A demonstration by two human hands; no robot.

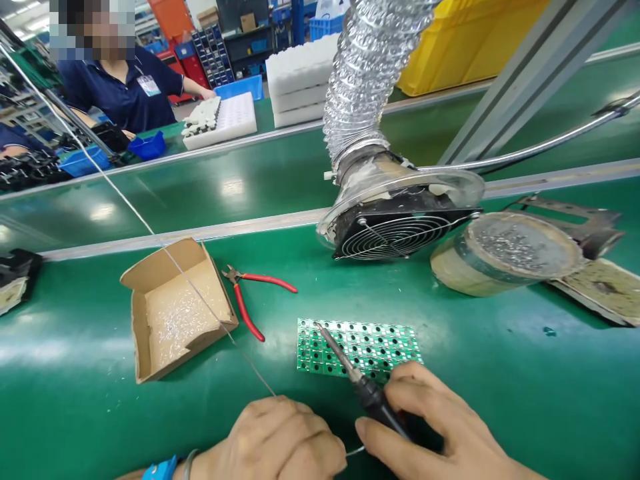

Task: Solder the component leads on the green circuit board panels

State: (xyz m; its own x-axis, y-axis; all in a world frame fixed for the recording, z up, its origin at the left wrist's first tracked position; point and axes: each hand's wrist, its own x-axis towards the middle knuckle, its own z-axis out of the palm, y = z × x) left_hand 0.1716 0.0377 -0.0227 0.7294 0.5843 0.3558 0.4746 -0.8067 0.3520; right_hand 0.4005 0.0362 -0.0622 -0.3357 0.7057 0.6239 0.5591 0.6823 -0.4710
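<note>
My right hand is closed around the black handle of a soldering iron. The iron's metal tip points up and left, over the far left part of a green circuit board panel with rows of black round spots. I cannot tell whether the tip touches the panel. Just left of the iron, my left hand is curled shut on a thin solder wire. That wire comes down from the upper left, and a short silvery end shows between my two hands.
Red-handled cutters lie beside an open cardboard box holding small clippings. Behind the panel hangs a fume fan on a foil duct. A round container stands right. Across the bench sits a co-worker near white foam trays.
</note>
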